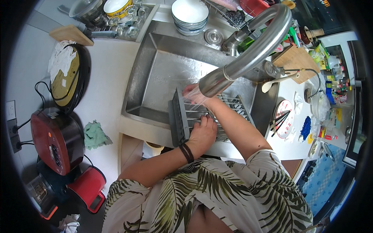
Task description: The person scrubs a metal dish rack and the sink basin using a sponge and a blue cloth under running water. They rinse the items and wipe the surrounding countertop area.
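Note:
A metal-barred dish rack with grey plastic sides (179,119) is tilted over the front of the stainless steel sink (172,68). My left hand (203,132), with a dark braided band at the wrist, has its fingers curled over the rack's bars near the sink's front edge. Beyond it, my right hand (192,92) is inside the rack, close to its left side panel. Water sprays from the faucet head (215,83) onto that hand. The faucet and the spray partly hide its fingers, so I cannot tell whether they grip anything.
Stacked bowls (190,17) and a sink strainer (214,37) sit behind the basin. On the left counter are a red rice cooker (55,142), a green cloth (95,134) and a red kettle (87,186). To the right lie a ladle (276,83) and a plate with chopsticks (284,113).

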A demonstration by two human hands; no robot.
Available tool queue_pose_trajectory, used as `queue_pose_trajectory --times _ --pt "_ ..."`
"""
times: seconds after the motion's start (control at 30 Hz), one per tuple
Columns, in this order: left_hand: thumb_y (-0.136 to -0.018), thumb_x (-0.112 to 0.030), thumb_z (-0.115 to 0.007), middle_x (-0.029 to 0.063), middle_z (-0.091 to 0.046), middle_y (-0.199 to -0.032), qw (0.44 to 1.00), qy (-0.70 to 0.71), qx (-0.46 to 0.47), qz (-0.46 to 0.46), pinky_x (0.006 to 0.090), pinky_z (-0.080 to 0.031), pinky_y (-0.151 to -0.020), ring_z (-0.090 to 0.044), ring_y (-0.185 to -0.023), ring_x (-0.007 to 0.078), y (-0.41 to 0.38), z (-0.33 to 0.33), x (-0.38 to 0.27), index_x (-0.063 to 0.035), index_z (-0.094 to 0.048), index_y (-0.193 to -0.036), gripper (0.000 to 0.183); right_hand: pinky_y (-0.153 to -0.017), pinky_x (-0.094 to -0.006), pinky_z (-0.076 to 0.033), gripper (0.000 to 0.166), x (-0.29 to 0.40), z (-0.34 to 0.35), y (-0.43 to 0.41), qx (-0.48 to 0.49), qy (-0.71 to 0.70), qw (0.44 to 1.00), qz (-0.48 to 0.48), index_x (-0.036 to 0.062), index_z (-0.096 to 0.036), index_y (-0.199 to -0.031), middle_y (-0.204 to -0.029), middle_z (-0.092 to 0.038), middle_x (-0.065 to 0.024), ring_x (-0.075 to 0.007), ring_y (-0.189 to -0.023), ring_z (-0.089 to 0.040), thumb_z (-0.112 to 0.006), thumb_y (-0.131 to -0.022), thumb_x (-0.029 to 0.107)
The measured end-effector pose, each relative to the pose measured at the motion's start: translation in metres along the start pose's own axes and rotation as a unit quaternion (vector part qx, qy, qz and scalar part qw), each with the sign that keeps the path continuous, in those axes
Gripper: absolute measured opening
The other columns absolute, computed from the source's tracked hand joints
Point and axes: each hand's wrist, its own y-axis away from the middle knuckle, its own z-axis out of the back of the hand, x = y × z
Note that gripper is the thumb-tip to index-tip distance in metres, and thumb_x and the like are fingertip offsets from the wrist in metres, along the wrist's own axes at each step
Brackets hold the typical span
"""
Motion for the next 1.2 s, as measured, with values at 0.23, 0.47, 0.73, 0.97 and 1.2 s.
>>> queue_pose_trajectory --times 0.23,0.47,0.73,0.97,1.2 --pt "-0.080 -0.016 -0.049 0.0175 -0.052 -0.112 0.999 0.015 0.030 0.009 0.0395 -0.049 -0.076 -0.047 -0.109 0.0293 0.001 0.003 -0.001 0.0005 -0.053 -0.101 0.027 -0.050 -0.0253 -0.043 0.020 -0.011 -0.011 -0.007 -0.089 0.214 0.972 0.031 0.0074 -0.062 -0.090 -0.077 -0.059 -0.0011 -0.0120 -0.066 -0.053 -0.063 -0.080 0.024" --pt "-0.080 -0.015 -0.049 0.0169 -0.050 -0.118 1.000 -0.026 0.012 0.006 0.0379 -0.049 -0.077 -0.047 -0.112 0.0286 0.006 0.004 -0.001 -0.0001 -0.053 -0.102 0.027 -0.102 -0.0471 -0.030 0.039 -0.014 0.010 0.040 -0.075 0.539 0.837 0.065 0.0111 -0.051 -0.119 -0.135 -0.040 -0.0180 -0.0337 -0.130 -0.030 -0.040 -0.092 0.038" --pt "-0.080 -0.014 -0.050 0.0162 -0.050 -0.119 0.997 -0.018 0.069 0.041 0.0371 -0.050 -0.078 -0.046 -0.112 0.0285 -0.005 0.007 -0.007 -0.0017 -0.053 -0.097 0.022 -0.112 -0.0417 -0.010 0.063 -0.017 0.034 0.117 -0.044 0.501 0.864 -0.013 0.0133 -0.020 -0.145 -0.151 -0.014 -0.0108 -0.0281 -0.140 -0.012 -0.028 -0.094 0.051" --pt "-0.079 -0.012 -0.049 0.0170 -0.050 -0.119 0.999 -0.001 0.022 0.033 0.0380 -0.048 -0.083 -0.047 -0.112 0.0299 0.005 0.007 -0.004 -0.0004 -0.053 -0.096 0.021 -0.112 -0.0415 -0.013 0.069 -0.016 0.037 0.139 -0.100 0.507 0.854 -0.058 0.0135 -0.019 -0.145 -0.151 -0.014 -0.0090 -0.0262 -0.140 -0.012 -0.029 -0.092 0.057" --pt "-0.077 -0.016 -0.054 0.0159 -0.051 -0.118 0.999 -0.004 0.021 0.037 0.0374 -0.047 -0.083 -0.047 -0.112 0.0288 0.016 0.013 0.010 -0.0010 -0.054 -0.098 0.026 -0.111 -0.0406 -0.017 0.068 -0.033 0.063 0.154 -0.169 0.502 0.847 -0.045 0.0113 -0.026 -0.143 -0.149 -0.021 -0.0118 -0.0276 -0.138 -0.017 -0.031 -0.092 0.056"
